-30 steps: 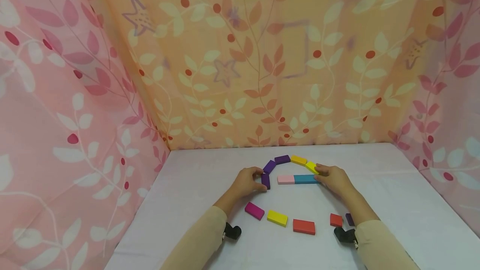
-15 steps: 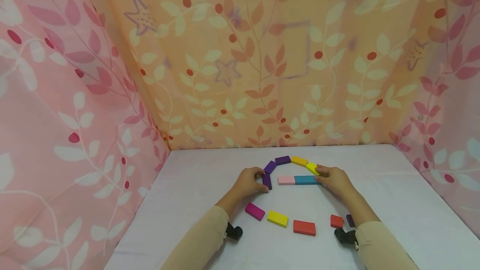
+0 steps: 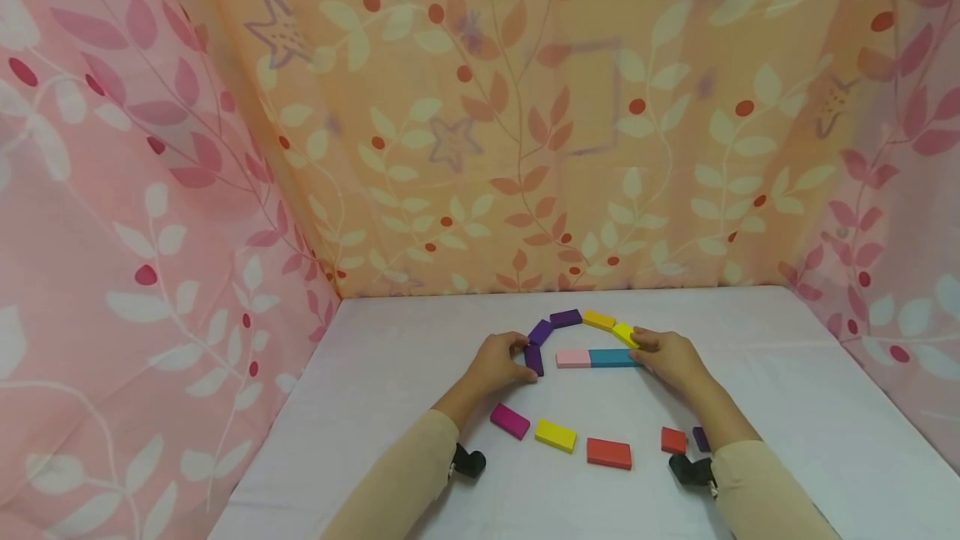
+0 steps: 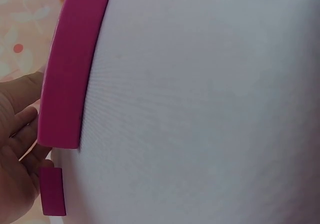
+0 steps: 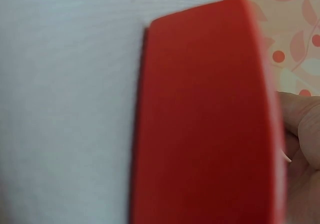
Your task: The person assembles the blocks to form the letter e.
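My left hand (image 3: 495,363) is at the left end of an arch of flat blocks, pinching the lowest purple block (image 3: 533,360) lengthwise between thumb and fingers. Above it come a second purple block (image 3: 540,332), a dark purple block (image 3: 566,318) and an orange-yellow block (image 3: 598,319). My right hand (image 3: 671,359) is at the arch's right side, fingertips at the end of a yellow block (image 3: 625,333). Its thumb lies by the right end of a teal block (image 3: 611,358), which adjoins a pink block (image 3: 572,359). Whatever lies under the right palm is hidden.
Nearer me lie a magenta block (image 3: 510,421), another yellow block (image 3: 555,436), a long red block (image 3: 608,453) and a smaller red one (image 3: 672,440). A dark purple block (image 3: 701,439) is partly behind my right wrist. Patterned cloth (image 3: 525,148) walls the white table.
The lowest purple block has turned slightly in my left hand, its lower end shifting a little right. My right hand stays put, and the other blocks have not visibly moved.
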The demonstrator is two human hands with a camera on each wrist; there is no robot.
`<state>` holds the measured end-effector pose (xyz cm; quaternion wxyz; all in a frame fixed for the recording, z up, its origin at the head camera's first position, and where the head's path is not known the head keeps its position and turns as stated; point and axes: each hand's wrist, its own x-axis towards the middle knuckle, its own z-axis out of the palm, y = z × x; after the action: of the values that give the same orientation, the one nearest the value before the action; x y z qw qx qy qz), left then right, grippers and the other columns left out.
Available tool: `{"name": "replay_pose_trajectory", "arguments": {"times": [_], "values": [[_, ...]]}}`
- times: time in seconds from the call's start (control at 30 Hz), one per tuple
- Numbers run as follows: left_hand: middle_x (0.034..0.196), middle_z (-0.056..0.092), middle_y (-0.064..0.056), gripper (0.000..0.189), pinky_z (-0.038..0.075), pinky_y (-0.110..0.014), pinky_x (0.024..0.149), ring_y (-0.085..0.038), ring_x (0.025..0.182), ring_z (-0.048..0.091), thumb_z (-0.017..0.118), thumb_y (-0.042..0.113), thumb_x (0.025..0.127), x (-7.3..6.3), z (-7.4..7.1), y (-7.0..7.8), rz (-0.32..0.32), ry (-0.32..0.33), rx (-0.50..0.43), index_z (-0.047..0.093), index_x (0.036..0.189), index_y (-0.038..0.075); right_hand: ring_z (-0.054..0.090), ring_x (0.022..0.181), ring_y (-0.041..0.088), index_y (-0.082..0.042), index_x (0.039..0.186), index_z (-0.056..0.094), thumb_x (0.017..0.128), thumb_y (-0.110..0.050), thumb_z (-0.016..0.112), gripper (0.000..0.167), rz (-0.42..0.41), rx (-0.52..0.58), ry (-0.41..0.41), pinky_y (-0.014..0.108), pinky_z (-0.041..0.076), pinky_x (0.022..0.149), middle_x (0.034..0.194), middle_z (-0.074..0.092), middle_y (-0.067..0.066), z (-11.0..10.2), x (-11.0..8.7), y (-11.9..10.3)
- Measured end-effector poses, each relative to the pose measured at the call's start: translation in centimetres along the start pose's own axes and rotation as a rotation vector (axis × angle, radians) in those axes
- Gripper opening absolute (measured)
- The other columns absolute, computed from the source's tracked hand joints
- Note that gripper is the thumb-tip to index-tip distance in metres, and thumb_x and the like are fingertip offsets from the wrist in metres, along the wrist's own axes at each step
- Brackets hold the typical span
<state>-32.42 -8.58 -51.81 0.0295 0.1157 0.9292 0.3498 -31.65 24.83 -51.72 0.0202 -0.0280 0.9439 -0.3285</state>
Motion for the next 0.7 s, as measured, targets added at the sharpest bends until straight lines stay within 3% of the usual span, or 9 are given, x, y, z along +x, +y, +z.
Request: {"name": "replay_pose_trajectory", "arguments": {"times": [0.7], "values": [[0.121, 0.069, -0.001, 0.062, 0.053, -0.035, 0.099, -0.017, 0.105, 0.059, 0.093, 0.030, 0.076, 0.02, -0.03, -0.05, 0.000, -0.014, 0.005, 0.067, 0.130, 0.014, 0.038, 0.144, 0.048, -0.006, 0.142, 0.060, 0.097, -0.031, 0.071, 0.053, 0.001, 0.001, -0.001, 0.069, 0.030, 0.113, 0.153, 0.051, 0.015, 0.01, 0.11, 0.16]]}}
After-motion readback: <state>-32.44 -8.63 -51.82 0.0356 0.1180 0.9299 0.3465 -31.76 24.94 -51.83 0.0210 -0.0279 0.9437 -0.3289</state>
